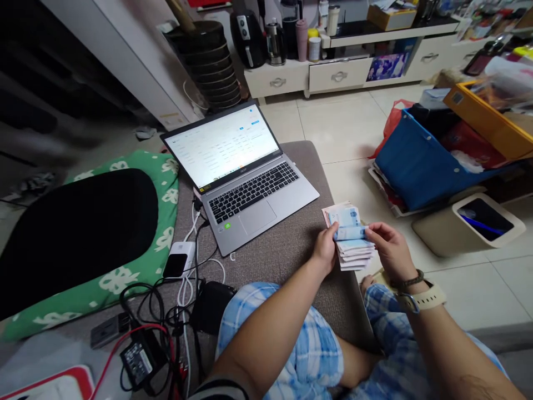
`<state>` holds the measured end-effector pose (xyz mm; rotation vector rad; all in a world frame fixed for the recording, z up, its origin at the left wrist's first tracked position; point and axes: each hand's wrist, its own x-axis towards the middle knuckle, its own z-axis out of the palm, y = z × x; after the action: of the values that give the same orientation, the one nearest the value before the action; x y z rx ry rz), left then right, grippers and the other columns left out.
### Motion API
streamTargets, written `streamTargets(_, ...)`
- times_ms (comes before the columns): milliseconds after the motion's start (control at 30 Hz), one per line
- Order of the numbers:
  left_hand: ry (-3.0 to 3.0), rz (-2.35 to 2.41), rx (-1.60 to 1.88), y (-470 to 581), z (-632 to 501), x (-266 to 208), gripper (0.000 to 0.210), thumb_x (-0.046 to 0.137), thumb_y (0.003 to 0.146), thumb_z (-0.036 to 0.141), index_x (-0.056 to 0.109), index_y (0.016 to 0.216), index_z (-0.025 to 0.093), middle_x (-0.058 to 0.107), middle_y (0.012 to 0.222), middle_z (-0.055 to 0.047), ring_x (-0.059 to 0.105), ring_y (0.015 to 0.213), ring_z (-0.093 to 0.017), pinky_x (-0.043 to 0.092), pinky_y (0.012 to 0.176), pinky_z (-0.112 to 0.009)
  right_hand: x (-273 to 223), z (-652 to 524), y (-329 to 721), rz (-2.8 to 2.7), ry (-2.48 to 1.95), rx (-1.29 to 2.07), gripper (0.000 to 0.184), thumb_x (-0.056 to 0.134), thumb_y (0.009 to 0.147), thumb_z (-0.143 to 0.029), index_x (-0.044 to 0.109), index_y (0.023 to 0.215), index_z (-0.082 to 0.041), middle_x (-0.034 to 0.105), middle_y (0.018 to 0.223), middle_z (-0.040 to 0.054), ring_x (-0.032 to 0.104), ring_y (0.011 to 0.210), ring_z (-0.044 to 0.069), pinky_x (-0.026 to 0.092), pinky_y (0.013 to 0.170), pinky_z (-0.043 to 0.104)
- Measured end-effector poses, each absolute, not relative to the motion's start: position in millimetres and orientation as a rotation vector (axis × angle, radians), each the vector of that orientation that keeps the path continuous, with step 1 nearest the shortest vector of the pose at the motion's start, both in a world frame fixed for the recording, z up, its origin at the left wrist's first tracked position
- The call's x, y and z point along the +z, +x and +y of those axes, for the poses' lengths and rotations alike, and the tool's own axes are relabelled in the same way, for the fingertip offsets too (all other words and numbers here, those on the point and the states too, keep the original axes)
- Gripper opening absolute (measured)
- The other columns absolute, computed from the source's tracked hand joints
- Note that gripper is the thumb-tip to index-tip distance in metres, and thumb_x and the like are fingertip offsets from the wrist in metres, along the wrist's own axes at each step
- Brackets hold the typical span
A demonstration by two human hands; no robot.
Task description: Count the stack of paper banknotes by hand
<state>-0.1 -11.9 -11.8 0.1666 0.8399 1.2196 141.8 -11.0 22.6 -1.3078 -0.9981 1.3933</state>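
we've got both hands clamped on a stack of banknotes (350, 239), left hand (325, 247) and right hand (389, 250), at the grey cushion's (287, 250) right edge near the laptop (245, 178).

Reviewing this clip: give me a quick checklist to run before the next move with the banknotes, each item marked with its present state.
1. Left hand grips the banknote stack: ok.
2. Right hand pinches the folded top note: ok.
3. Stack squared up: not ok, edges fan out.
4. Notes clear of the laptop: ok.
5. No loose note fallen on the cushion: ok.
6. Number of notes: cannot tell.
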Motion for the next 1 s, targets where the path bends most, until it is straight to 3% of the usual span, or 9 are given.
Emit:
streamTargets(267, 0.213, 0.923, 1.231, 4, -14, -20, 0.056, 0.081, 0.064, 0.056, 0.076, 0.093, 0.007, 0.077, 0.092, -0.017, 0.071, 0.097, -0.035, 0.049, 0.096, -0.046, 18, -20, 160, -1.011, -1.442, 1.536, 0.036, 0.085, 0.069, -0.048, 0.076, 0.092, -0.021, 0.072, 0.089, 0.0057, 0.063, 0.080, 0.019, 0.052, 0.071, 0.030)
streamTargets(467, 0.244, 0.950, 1.177, 3, -11, -21, 0.062, 0.079, 0.064, 0.062, 0.077, 0.095, 0.008, 0.077, 0.094, -0.017, 0.070, 0.101, -0.035, 0.048, 0.097, -0.045, 12, -22, 173, -1.035, -1.495, 1.546, 0.031, 0.082, 0.073, -0.048, 0.075, 0.085, -0.020, 0.070, 0.087, 0.0065, 0.061, 0.076, 0.019, 0.051, 0.067, 0.028)
streamTargets(667, 0.228, 0.990, 1.138, 3, -11, -24, 0.064, 0.077, 0.066, 0.063, 0.077, 0.099, 0.008, 0.077, 0.091, -0.015, 0.069, 0.101, -0.034, 0.048, 0.097, -0.045, 9, -22, 175, -1.047, -1.517, 1.528, 0.029, 0.083, 0.070, -0.047, 0.075, 0.080, -0.021, 0.070, 0.095, 0.0092, 0.064, 0.091, 0.025, 0.054, 0.078, 0.032)
streamTargets(1000, 0.238, 0.993, 1.121, 3, -10, -26, 0.058, 0.075, 0.068, 0.063, 0.076, 0.090, 0.009, 0.076, 0.094, -0.016, 0.069, 0.098, -0.033, 0.048, 0.094, -0.043, 10, -22, 171, -1.017, -1.553, 1.494, 0.030, 0.087, 0.064, -0.045, 0.077, 0.081, -0.023, 0.067, 0.087, 0.0076, 0.061, 0.082, 0.023, 0.054, 0.068, 0.030)
